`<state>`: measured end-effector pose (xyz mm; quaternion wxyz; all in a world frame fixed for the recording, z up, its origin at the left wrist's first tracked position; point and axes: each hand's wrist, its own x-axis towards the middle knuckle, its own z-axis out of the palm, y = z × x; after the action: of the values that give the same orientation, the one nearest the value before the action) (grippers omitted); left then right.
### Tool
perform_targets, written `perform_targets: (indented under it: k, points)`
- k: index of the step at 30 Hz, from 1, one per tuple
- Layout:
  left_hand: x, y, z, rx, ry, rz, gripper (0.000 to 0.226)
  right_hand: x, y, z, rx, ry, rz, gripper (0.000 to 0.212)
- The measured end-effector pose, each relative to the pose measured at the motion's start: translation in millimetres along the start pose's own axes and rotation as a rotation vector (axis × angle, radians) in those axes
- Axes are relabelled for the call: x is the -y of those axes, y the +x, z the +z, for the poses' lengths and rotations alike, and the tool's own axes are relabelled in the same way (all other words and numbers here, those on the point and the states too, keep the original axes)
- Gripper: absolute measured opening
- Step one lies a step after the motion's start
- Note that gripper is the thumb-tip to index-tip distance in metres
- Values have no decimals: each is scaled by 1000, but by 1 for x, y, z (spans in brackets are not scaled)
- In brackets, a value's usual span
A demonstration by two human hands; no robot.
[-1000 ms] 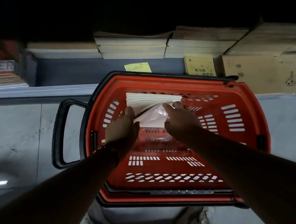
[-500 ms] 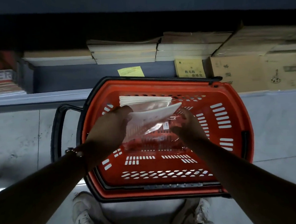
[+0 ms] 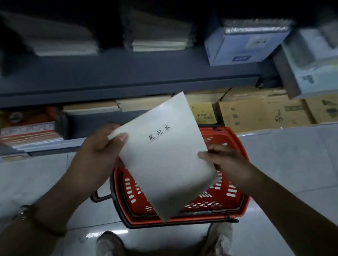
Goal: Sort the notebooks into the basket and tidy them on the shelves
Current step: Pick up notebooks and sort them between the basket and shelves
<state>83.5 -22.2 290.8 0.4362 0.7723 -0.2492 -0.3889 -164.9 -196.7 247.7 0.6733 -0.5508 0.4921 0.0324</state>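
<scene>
A white notebook [image 3: 164, 154] with a small printed title label hangs tilted in the air above the red basket [image 3: 238, 207]. My left hand [image 3: 98, 152] pinches its upper left corner with the thumb on top. My right hand [image 3: 226, 163] grips its right edge. The basket stands on the floor in front of the shelves, and the notebook hides most of its inside.
The grey shelf [image 3: 120, 75] carries stacks of white notebooks [image 3: 68, 45] and a pale blue box [image 3: 244, 46]. Below it lie brown notebooks [image 3: 142, 103], cardboard boxes [image 3: 263, 113] and a colourful paper stack [image 3: 28, 131]. My shoes [image 3: 108, 250] stand on the pale tiled floor.
Both hands have lifted the notebook out of the basket and up toward the shelves. The view has tilted upward, so a higher shelf now shows.
</scene>
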Motion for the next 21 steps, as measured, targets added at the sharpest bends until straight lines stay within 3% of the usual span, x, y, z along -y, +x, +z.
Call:
perform_targets:
  k: [4, 7, 10, 14, 17, 21]
  points:
    - [-54, -35, -19, -135, -210, -49, 12, 35, -70, -1, 27, 21, -20, 25]
    - [-95, -67, -31, -153, -391, -100, 27, 58, -119, 5, -26, 60, -57, 26]
    - [-132, -102, -33, -16, -491, -220, 46, 83, -166, 7, -87, 26, -68, 24]
    - [-177, -156, -31, 145, -426, -308, 41, 121, -219, -2, -140, 28, -97, 22]
    - [-207, -185, -34, 324, -360, -303, 49, 152, -250, -10, -159, 44, -157, 23]
    - [-243, -204, -36, 404, -272, -216, 50, 200, -278, -17, -166, 163, -259, 24]
